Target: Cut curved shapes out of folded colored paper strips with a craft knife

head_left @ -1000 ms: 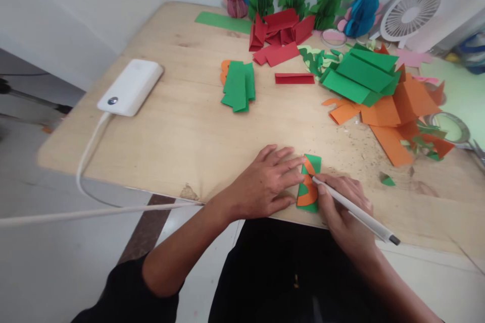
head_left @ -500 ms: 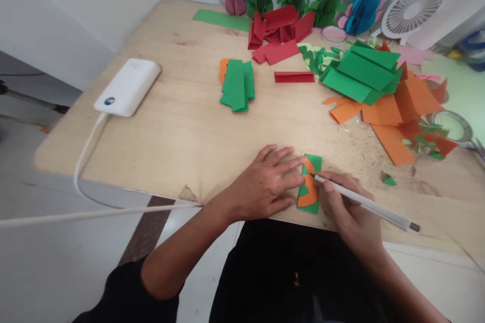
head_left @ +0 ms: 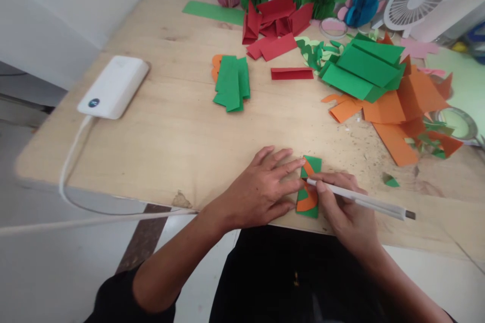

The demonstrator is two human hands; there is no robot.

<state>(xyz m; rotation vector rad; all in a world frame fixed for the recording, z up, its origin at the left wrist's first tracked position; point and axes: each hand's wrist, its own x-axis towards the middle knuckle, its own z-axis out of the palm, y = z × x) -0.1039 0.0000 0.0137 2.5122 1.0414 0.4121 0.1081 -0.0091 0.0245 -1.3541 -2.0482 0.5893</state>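
Observation:
Close to the table's front edge lies a small green paper strip (head_left: 314, 165), with a curved orange paper cutout (head_left: 308, 203) on top of it. My left hand (head_left: 261, 189) rests flat with spread fingers, its fingertips touching the left side of the cutout and strip. A white pen (head_left: 364, 202) is pinched in my right hand (head_left: 346, 212). The pen's dark tip points left and meets the middle of the orange cutout, near my left fingertips. Part of the cutout is hidden by the pen and my fingers.
Folded green papers (head_left: 232, 83) lie ahead, and red folded papers (head_left: 276, 20) farther back. At right are a green paper stack (head_left: 367, 68), orange papers (head_left: 397, 106) and scraps. A white power bank (head_left: 113, 86) with a cable is left; a small fan (head_left: 419, 0) stands back right.
The pen tip has shifted left and slightly down across the orange cutout. My left hand stays pressed in place, while the whole view has shifted slightly.

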